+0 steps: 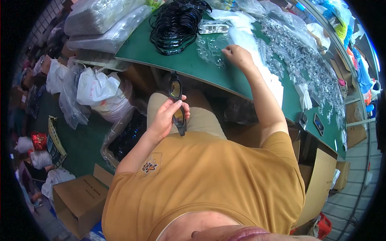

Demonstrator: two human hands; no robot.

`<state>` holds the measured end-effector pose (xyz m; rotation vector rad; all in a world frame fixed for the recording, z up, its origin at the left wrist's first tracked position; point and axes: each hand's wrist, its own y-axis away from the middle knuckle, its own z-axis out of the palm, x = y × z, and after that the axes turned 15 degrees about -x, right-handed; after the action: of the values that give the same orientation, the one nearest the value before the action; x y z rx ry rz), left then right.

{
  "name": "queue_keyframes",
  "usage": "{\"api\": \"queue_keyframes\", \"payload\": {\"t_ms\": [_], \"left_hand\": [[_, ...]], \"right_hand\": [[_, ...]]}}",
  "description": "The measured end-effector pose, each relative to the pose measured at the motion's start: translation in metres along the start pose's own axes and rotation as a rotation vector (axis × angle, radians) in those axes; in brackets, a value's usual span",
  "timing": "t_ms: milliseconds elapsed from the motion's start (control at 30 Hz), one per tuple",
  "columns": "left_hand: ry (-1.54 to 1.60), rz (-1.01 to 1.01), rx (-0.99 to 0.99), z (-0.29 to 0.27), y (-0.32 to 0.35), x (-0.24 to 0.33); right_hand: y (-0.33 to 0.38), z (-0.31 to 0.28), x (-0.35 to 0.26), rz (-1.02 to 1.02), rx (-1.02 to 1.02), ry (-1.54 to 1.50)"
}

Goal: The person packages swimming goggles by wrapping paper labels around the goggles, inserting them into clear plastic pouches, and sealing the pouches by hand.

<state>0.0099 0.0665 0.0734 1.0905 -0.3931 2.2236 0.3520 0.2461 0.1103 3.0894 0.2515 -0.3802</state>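
Head view: dark amber-lensed goggles (176, 89), held at the middle in the left hand (165, 118) above the lap (205, 120), probably light, stiff, scratch-prone, best gripped by the edges; right hand (240, 58) curled over the tabletop (138, 45), contents uncertain.

The left hand (164, 117) pinches dark-framed eyewear (176, 89) with yellowish lenses over the lap, while the right hand (240, 57), fingers curled, is over the green table (138, 42) just right of some clear plastic pieces (209, 51). Farther left lies a black glossy heap of looped items (177, 26); clear crinkled pieces (297, 52) spread along the right, and a phone (318, 124) rests at the table's near right edge. An open cardboard box (82, 199) stands near left.
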Motion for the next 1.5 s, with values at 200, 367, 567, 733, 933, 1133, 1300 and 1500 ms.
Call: {"api": "queue_keyframes", "payload": {"t_ms": [200, 367, 567, 733, 933, 1133, 1300, 1500], "left_hand": [[-0.006, 0.011, -0.005, 0.006, 0.001, 0.000], [0.004, -0.002, 0.015, 0.003, 0.002, -0.001], [0.041, 0.030, 0.086, -0.009, -0.004, -0.007], [0.126, 0.049, 0.110, -0.007, -0.018, -0.014], [0.017, 0.063, 0.038, 0.013, -0.028, -0.016], [-0.143, 0.104, 0.009, 0.001, -0.027, -0.040], [-0.201, 0.067, 0.158, 0.013, -0.022, -0.032], [-0.387, -0.013, -0.054, 0.013, -0.027, -0.043]], "right_hand": [[-0.018, 0.017, -0.010, 0.080, -0.254, -0.118], [-0.015, 0.023, 0.022, 0.030, -0.074, -0.127], [0.028, -0.015, -0.008, 0.026, -0.129, -0.696], [0.130, 0.002, -0.122, -0.109, -0.185, -0.928], [0.142, 0.055, -0.152, -0.313, -0.024, -0.350], [0.151, 0.051, -0.138, -0.367, -0.252, -0.326], [0.151, 0.045, -0.133, -0.374, -0.386, -0.438], [0.158, 0.049, -0.122, -0.247, -0.114, -0.669]]}}
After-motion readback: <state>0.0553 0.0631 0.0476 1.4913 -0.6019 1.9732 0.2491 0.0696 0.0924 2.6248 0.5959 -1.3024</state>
